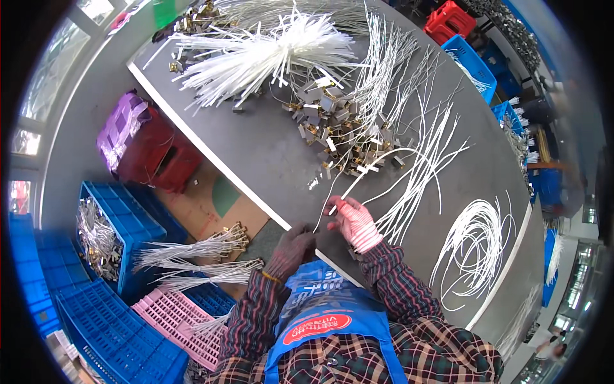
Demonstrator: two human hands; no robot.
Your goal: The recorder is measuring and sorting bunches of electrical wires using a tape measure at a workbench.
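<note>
White wire [358, 179] runs between my hands at the worktop's [256, 153] near edge: right hand [354, 222] pinches it, left hand [293, 246] closed just beside; metal terminals [332, 128] lie farther off.

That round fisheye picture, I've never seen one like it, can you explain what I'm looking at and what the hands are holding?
It is one view from a camera worn on a person's head, looking down, so edges bend. The forearms in plaid sleeves are the person's own. The left hand, in a dark glove, and the right hand, in a pink and white glove, pinch a thin white wire between them. On the grey table lie a heap of small metal clips, a bundle of white sleeved wires and loose coiled wires. Blue crates stand on the floor.
</note>
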